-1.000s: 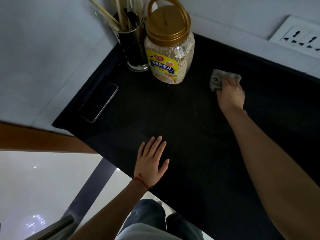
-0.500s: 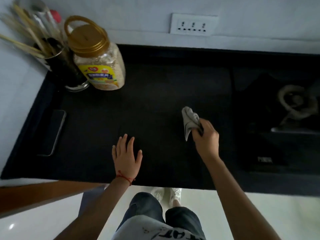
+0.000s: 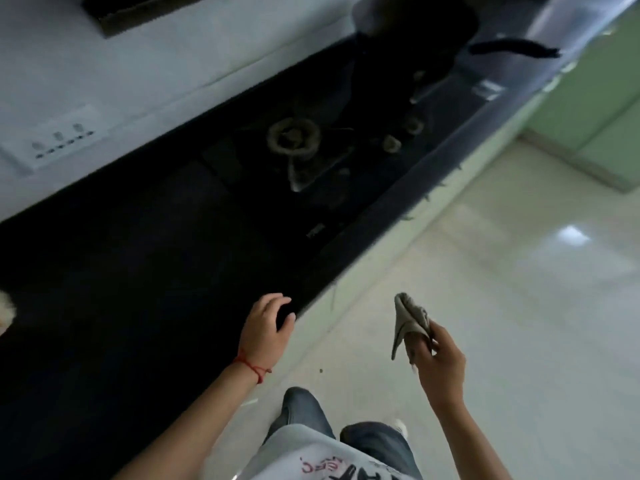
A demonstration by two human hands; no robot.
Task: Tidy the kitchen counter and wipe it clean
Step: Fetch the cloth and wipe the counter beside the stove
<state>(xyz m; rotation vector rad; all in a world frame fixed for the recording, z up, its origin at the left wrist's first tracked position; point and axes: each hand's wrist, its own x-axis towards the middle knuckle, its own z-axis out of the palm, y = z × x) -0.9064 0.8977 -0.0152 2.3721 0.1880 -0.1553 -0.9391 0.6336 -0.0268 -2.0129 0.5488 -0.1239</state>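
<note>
A black counter (image 3: 121, 289) runs along a pale wall, with a gas hob (image 3: 294, 140) set in it and glossy floor beside. The left hand (image 3: 266, 330) rests loosely curled at the counter's front edge, holding nothing. The right hand (image 3: 438, 365) pinches a grey cloth (image 3: 408, 320) above the floor, off the counter.

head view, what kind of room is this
Most likely a home kitchen: a black counter holds a built-in gas burner, a wall socket sits above it, and the right hand holds a wiping cloth.
</note>
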